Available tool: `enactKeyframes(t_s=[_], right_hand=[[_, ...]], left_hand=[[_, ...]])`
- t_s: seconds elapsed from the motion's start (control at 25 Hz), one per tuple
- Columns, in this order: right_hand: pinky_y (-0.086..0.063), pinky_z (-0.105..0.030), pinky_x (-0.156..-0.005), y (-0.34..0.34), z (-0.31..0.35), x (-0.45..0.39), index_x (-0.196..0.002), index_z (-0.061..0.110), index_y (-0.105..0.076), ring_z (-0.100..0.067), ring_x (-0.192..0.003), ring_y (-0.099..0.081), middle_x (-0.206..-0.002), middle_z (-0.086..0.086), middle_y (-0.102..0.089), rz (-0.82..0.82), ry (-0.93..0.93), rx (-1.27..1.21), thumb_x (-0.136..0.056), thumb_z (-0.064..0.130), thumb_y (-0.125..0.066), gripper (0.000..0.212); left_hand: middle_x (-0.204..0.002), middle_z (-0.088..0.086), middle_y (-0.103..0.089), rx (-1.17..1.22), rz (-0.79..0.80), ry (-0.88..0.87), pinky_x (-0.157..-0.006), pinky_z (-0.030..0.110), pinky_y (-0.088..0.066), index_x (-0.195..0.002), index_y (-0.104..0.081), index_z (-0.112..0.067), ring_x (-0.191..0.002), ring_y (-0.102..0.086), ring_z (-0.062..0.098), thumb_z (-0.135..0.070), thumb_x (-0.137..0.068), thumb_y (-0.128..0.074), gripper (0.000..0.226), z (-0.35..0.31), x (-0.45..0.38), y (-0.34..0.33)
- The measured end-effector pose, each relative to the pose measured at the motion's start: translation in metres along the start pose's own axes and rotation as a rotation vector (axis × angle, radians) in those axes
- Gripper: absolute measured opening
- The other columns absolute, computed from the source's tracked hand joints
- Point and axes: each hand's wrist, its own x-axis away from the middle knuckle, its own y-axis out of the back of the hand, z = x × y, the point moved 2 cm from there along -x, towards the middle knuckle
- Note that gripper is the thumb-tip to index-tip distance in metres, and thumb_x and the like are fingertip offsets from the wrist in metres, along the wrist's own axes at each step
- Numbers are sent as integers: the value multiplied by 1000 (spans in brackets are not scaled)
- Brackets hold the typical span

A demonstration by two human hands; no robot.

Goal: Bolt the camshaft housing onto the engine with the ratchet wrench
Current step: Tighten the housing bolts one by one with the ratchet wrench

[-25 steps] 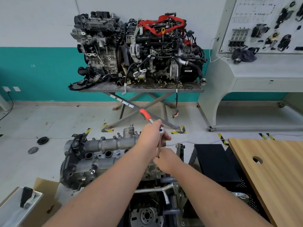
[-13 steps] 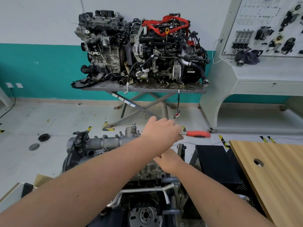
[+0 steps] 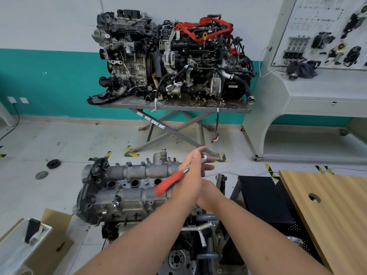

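Observation:
The grey camshaft housing (image 3: 129,187) lies on top of the engine (image 3: 178,259) in front of me, with several bolts along its edges. The ratchet wrench (image 3: 167,184) has a red handle that points down-left over the housing's right end; its chrome head sits between my fingers. My left hand (image 3: 190,179) lies over the wrench near its head, fingers stretched forward. My right hand (image 3: 208,197) sits just below and behind it, mostly hidden, closed around the extension bar under the head.
A wooden table (image 3: 327,215) with a hole stands at the right, a black crate (image 3: 262,199) beside the engine. A cardboard box (image 3: 57,235) lies at lower left. Two engines (image 3: 174,56) rest on a scissor-lift table (image 3: 178,108) ahead. A grey display console (image 3: 317,86) stands at far right.
The red handle has swung clockwise: from up-left, through pointing right, to down-left now. My left hand followed it around the head; my right hand stayed in place.

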Motion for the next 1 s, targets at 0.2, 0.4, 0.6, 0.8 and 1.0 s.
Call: enactKeyframes(t_s=[0.2,0.4,0.6,0.8,1.0], right_hand=[[-31,-30,-56,2,-2,5,-66,20,-36,-16,-58,-38,-64,1,-44,-7,-55,-63,-90,13,-49,29],[-37,-29,-62,3,0,7,-73,22,-41,-15,-66,-47,-73,2,-50,-1,-74,-86,-99,28,-55,30],[-41,-34,-72,5,0,7,-75,21,-41,-18,-68,-47,-74,-1,-49,17,-67,-87,-100,27,-54,29],[-36,-30,-62,5,0,7,-74,20,-41,-15,-67,-46,-73,0,-47,28,-87,-56,-100,31,-54,31],[-31,-30,-58,5,-2,6,-83,6,-50,-17,-64,-40,-72,-5,-46,19,-21,-50,-99,23,-50,23]], left_hand=[[-73,8,-71,151,-19,289,-88,43,-49,-89,-62,-14,-71,-70,24,-37,-101,-50,29,-10,-19,10],[-58,4,-66,-222,49,378,-70,37,-59,-91,-51,-8,-57,-69,23,-24,-99,-45,19,-31,-36,6],[-73,6,-71,-1027,311,229,-44,18,-44,-89,-59,-3,-45,-59,8,-14,-97,-45,20,-61,-50,-9],[-79,1,-62,-1782,493,-215,-55,28,-47,-96,-58,-17,-63,-57,17,-39,-104,-40,30,-62,-45,-28],[-77,-4,-57,-1732,245,-1154,-66,32,-35,-68,-63,-21,-71,-56,21,-42,-85,-70,28,-38,-21,-9]])
